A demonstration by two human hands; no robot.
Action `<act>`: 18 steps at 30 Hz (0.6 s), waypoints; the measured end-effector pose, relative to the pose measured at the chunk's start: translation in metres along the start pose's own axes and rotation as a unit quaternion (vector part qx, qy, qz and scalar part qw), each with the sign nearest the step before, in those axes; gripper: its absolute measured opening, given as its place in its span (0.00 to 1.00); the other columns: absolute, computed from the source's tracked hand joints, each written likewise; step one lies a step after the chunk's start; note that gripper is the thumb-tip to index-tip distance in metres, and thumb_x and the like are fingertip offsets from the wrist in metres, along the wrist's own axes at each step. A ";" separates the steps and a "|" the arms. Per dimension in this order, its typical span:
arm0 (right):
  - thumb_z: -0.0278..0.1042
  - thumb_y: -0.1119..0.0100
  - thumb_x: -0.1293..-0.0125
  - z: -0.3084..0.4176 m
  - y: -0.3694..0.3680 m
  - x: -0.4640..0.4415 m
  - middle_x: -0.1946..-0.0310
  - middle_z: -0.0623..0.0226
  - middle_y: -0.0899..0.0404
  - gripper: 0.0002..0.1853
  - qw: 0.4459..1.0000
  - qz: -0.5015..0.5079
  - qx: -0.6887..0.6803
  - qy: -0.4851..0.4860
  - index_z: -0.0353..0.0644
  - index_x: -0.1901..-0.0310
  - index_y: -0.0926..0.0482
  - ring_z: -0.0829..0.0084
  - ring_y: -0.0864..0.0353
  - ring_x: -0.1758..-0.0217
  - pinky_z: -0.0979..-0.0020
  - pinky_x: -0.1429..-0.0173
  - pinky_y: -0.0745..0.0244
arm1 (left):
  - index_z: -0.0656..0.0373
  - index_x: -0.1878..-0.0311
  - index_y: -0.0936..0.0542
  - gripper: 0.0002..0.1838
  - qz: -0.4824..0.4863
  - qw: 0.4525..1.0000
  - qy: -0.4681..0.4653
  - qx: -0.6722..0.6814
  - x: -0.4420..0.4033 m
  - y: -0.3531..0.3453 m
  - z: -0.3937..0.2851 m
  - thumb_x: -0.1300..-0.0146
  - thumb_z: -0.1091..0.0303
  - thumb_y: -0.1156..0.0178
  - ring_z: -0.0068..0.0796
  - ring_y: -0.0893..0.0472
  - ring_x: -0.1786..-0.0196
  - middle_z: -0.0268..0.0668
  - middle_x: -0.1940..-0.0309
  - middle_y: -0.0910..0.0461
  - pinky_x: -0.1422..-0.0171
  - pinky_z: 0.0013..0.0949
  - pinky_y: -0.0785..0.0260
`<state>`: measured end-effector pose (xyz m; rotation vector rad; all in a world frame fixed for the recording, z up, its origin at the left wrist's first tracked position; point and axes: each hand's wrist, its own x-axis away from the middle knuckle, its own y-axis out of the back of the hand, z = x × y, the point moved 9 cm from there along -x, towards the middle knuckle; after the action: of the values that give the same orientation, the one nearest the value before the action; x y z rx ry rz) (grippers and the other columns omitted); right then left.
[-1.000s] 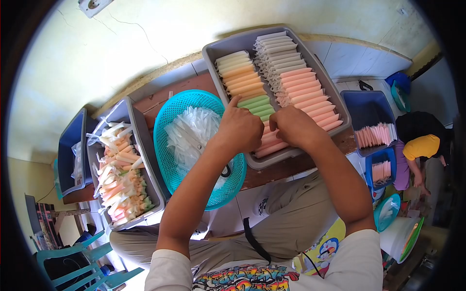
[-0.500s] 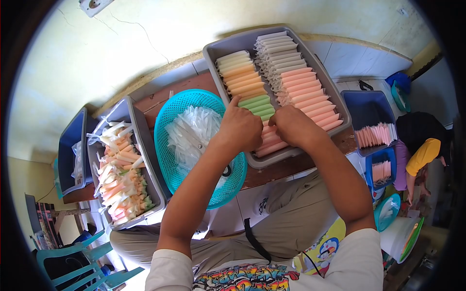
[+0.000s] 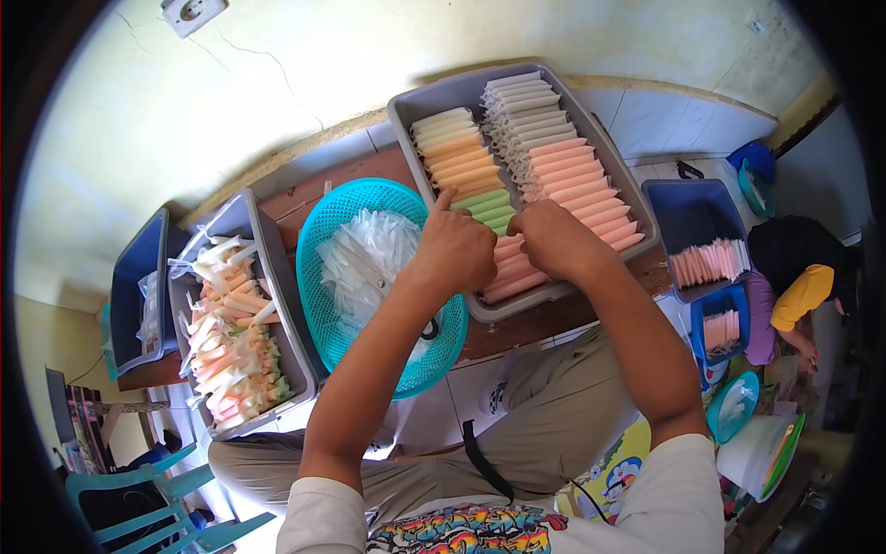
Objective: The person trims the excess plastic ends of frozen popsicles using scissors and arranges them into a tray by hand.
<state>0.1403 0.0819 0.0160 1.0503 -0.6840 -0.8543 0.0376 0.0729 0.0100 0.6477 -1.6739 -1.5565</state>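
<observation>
Left hand (image 3: 459,249) and right hand (image 3: 560,242) held over tray (image 3: 512,311); grips cannot be told, fingertips largely hidden. Pink tubes (image 3: 515,285) best pressed gently, kept parallel.

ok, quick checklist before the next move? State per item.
1. Left hand and right hand at the gray tray: ok, both over its near end.
2. Grip: cannot tell, most fingertips hidden.
3. Green tubes side by side: ok.
4. Scissors outside the tray: ok, in the teal basket.
5. Tubes in the gray bin lined up: not ok, jumbled.
6. Other person's hand clear of the tray: ok.
</observation>
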 end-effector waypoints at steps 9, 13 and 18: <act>0.19 0.35 0.33 0.008 0.054 0.006 0.53 0.42 0.10 0.14 0.973 -0.190 -0.128 -0.006 0.31 0.47 0.11 0.44 0.10 0.46 0.52 0.38 0.16 | 0.56 0.47 0.10 0.18 -0.322 0.889 -0.041 0.323 0.032 0.032 0.025 0.35 0.81 0.40 0.47 0.13 0.41 0.44 0.51 0.09 0.09 0.56 0.43; 0.21 0.31 0.33 0.026 0.064 0.009 0.54 0.45 0.10 0.15 0.959 -0.233 -0.156 0.033 0.32 0.45 0.12 0.48 0.08 0.51 0.54 0.43 0.13 | 0.60 0.44 0.12 0.15 -0.397 0.844 -0.025 0.359 0.065 0.056 0.036 0.31 0.81 0.37 0.52 0.11 0.47 0.47 0.51 0.10 0.22 0.53 0.29; 0.25 0.27 0.31 0.057 0.076 0.020 0.54 0.54 0.09 0.14 0.940 -0.278 -0.188 0.055 0.33 0.45 0.13 0.61 0.06 0.56 0.61 0.52 0.10 | 0.61 0.43 0.12 0.13 -0.430 0.825 0.031 0.366 0.101 0.064 0.050 0.29 0.79 0.34 0.51 0.09 0.49 0.47 0.50 0.09 0.38 0.46 0.20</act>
<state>0.1238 0.0578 0.1087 0.9391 -0.1039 -1.3424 -0.0541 0.0327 0.0921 2.0606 -2.0471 -1.3236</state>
